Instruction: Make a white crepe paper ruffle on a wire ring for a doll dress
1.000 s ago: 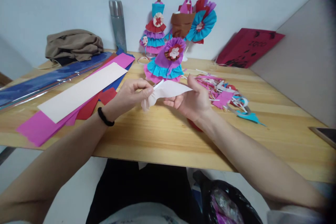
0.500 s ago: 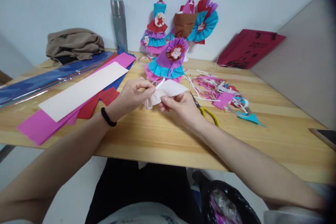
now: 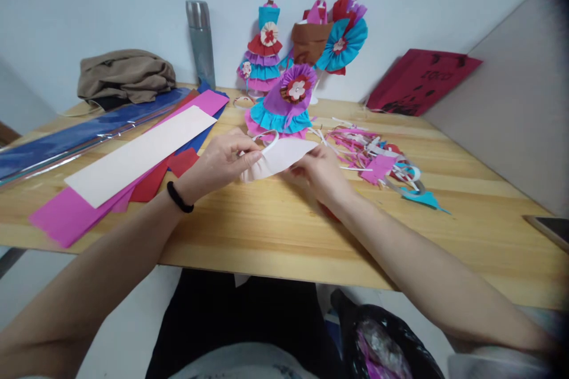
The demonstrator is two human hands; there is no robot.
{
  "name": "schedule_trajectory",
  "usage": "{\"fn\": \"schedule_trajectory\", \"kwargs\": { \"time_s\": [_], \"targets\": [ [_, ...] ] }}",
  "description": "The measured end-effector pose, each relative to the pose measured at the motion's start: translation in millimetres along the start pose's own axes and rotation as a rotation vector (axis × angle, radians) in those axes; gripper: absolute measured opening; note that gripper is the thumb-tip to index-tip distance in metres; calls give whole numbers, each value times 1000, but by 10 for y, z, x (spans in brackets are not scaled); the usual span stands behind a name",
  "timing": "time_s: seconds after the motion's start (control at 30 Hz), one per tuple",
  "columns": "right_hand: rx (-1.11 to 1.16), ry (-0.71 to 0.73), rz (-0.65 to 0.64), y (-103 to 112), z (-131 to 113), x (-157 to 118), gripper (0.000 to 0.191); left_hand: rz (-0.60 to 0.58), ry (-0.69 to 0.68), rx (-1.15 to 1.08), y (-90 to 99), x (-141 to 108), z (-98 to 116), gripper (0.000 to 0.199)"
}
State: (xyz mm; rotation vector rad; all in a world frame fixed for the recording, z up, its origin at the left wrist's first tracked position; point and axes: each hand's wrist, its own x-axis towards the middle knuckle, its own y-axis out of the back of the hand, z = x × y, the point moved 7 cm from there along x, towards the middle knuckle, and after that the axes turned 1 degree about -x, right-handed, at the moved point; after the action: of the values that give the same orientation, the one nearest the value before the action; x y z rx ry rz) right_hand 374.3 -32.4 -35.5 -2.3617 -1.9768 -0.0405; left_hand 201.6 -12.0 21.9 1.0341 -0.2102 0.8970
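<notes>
A pale pinkish-white strip of crepe paper (image 3: 282, 157) stretches between my two hands above the table. My left hand (image 3: 233, 160), with a black band at the wrist, pinches its left end between thumb and fingers. My right hand (image 3: 322, 172) is closed on the right end, its fingertips partly hidden behind the hand. A thin white loop (image 3: 268, 133) curves just above my left fingertips. Right behind the strip stands a small crepe-paper dress (image 3: 284, 109) in purple, blue and pink with a flower. Something red (image 3: 329, 212) shows under my right wrist.
Paper sheets (image 3: 146, 154) lie left, near a plastic-wrapped blue pack (image 3: 89, 124). Behind are a brown cloth (image 3: 128, 74), a flask (image 3: 201, 47), and more paper dresses (image 3: 264, 50). Scraps (image 3: 377, 157) are heaped right. A red bag (image 3: 422, 83) leans at the back; a bin (image 3: 386, 343) stands below.
My right hand has slid along the strip to its right end and turned, so the strip is now drawn out flatter. The yellow-handled scissors beside that hand are no longer visible.
</notes>
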Motion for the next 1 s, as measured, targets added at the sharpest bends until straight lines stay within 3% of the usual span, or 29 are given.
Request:
{"fn": "schedule_trajectory", "kwargs": {
  "time_s": [0.03,0.1,0.2,0.27,0.53,0.77,1.0],
  "targets": [
    [84,23,125,150,-18,60,8,-17,-23,16,-9,2,23,24],
    [203,-21,156,280,-10,160,10,-51,-78,50,-37,2,78,26],
    [179,-198,-139,142,34,189,39,-104,-149,100,-97,-9,146,26],
    [134,-223,-275,42,27,130,48,-139,-169,135,-136,-16,159,26],
    [-155,25,-358,-121,-184,-69,26,-211,-146,269,-204,-15,118,31],
    [-546,285,-197,-140,-459,-189,22,-187,-162,306,-216,-13,155,31],
    [-703,404,-207,-184,-470,-268,11,-172,-170,335,-245,-26,155,34]
  ]
}}
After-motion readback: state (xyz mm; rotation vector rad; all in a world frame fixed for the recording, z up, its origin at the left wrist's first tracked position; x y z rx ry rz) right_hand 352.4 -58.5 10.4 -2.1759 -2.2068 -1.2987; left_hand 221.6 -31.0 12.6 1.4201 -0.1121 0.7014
